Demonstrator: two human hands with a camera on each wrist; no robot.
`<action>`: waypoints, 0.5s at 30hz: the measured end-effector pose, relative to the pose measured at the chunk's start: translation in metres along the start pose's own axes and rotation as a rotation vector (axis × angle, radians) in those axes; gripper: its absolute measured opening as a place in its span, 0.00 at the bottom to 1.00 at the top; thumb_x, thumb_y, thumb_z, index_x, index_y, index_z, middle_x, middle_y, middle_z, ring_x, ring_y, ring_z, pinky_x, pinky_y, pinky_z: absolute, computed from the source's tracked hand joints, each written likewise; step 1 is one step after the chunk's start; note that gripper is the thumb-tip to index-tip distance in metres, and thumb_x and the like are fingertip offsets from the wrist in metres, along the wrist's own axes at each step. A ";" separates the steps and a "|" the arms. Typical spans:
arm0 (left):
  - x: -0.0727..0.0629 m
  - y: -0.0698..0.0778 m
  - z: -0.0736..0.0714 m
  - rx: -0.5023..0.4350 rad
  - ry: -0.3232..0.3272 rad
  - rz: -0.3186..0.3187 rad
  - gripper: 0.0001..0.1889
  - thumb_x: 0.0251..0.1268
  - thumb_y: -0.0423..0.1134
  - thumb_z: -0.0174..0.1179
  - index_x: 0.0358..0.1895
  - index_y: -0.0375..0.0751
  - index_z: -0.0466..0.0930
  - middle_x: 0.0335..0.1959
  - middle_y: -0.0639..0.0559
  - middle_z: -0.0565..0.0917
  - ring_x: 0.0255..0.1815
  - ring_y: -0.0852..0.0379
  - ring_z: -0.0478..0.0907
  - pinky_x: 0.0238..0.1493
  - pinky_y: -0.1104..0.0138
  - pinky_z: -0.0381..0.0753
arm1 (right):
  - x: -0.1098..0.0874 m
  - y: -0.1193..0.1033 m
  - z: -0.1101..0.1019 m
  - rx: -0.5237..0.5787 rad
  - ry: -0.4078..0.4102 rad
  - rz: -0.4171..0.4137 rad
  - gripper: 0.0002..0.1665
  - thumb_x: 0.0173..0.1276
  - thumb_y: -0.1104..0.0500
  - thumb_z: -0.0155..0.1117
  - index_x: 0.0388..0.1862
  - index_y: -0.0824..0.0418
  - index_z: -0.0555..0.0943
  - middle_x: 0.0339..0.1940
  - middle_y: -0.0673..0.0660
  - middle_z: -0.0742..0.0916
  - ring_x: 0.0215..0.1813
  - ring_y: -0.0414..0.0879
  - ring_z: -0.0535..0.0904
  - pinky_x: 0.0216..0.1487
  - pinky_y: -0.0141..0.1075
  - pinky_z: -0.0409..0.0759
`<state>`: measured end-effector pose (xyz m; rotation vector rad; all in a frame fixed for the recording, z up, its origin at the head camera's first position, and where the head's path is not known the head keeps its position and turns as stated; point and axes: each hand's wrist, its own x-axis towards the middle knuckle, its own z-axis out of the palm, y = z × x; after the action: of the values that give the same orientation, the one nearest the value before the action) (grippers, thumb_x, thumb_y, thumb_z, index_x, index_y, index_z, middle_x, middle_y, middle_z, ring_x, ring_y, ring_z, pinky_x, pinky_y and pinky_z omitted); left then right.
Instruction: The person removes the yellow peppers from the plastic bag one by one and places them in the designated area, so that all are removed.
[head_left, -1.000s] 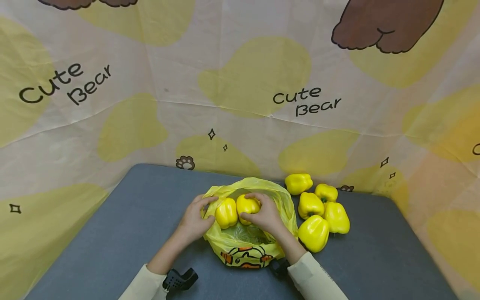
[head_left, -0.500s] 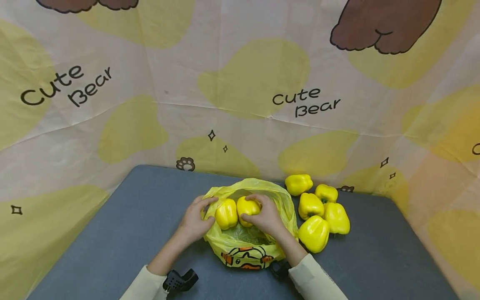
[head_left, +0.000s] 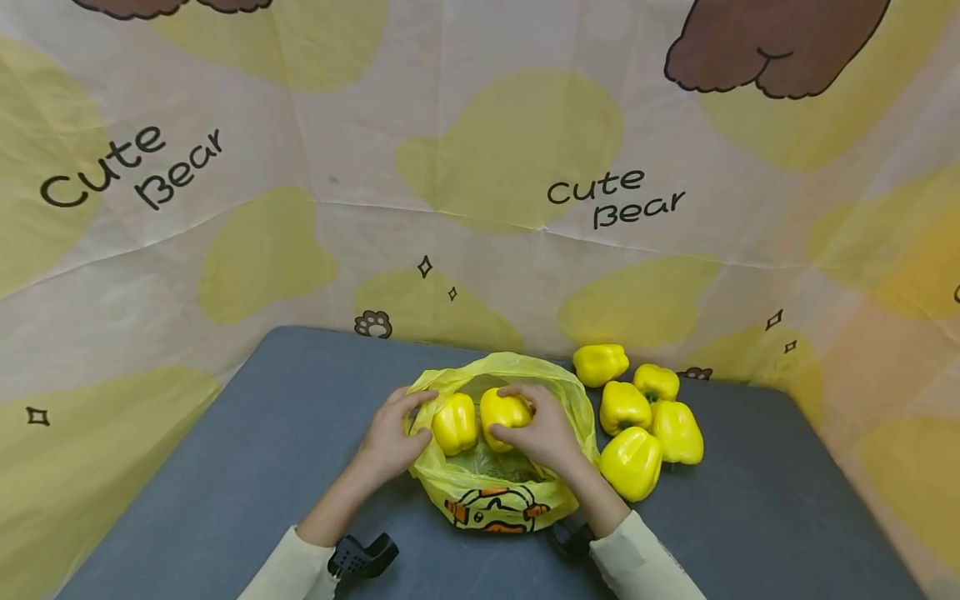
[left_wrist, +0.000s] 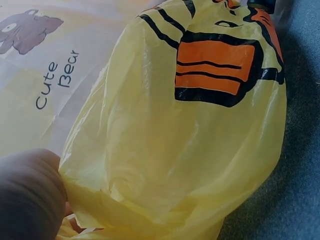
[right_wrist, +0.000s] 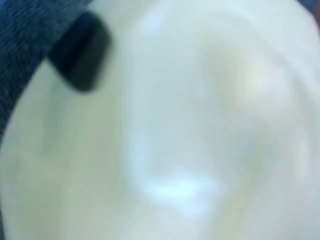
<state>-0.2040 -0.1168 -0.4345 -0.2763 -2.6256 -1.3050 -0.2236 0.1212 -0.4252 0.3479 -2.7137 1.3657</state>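
Observation:
A yellow plastic bag (head_left: 442, 487) with an orange and black cartoon print stands on the table, its mouth spread wide. My left hand (head_left: 392, 440) holds the bag's left rim, the thumb reaching just inside; in the left wrist view the thumb (left_wrist: 31, 192) lies at the bag's edge. Inside the mouth, one yellow bell pepper (head_left: 455, 424) lies beside the left thumb. With thumb and fingers my right hand (head_left: 546, 432) grips another bell pepper (head_left: 506, 413) to the right of it. The right wrist view is filled by blurred pale bag plastic (right_wrist: 165, 130).
Several more yellow bell peppers (head_left: 632, 463) lie in a cluster to the right of the bag, the nearest close against it. The grey table (head_left: 247, 450) backs onto a hanging cloth (head_left: 480, 167) printed with bears and lettering.
My right hand and its bell pepper have shifted slightly right, widening the gap between the two peppers in the bag. The left hand keeps its hold on the rim.

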 end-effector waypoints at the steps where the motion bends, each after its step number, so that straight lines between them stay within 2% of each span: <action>1: 0.000 -0.001 0.000 0.005 0.001 0.003 0.27 0.49 0.27 0.60 0.58 0.41 0.80 0.57 0.43 0.76 0.48 0.49 0.71 0.40 0.63 0.70 | -0.001 -0.002 -0.001 0.006 0.000 0.000 0.28 0.47 0.51 0.79 0.50 0.47 0.83 0.53 0.53 0.81 0.48 0.48 0.77 0.46 0.43 0.77; 8: 0.001 0.002 -0.001 -0.001 -0.009 -0.008 0.26 0.50 0.26 0.59 0.58 0.41 0.80 0.57 0.43 0.76 0.46 0.48 0.71 0.38 0.63 0.69 | -0.005 -0.008 -0.010 0.023 0.001 -0.011 0.27 0.47 0.51 0.78 0.49 0.47 0.83 0.54 0.53 0.81 0.51 0.49 0.76 0.50 0.47 0.77; 15: -0.001 0.003 -0.002 0.004 -0.008 -0.010 0.26 0.50 0.27 0.60 0.58 0.41 0.80 0.57 0.43 0.76 0.48 0.47 0.71 0.41 0.62 0.70 | -0.008 -0.011 -0.014 0.041 0.008 -0.018 0.26 0.48 0.51 0.78 0.49 0.47 0.83 0.56 0.53 0.81 0.53 0.48 0.75 0.51 0.45 0.75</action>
<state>-0.2025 -0.1163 -0.4309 -0.2683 -2.6393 -1.3045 -0.2133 0.1273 -0.4092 0.3681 -2.6730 1.4168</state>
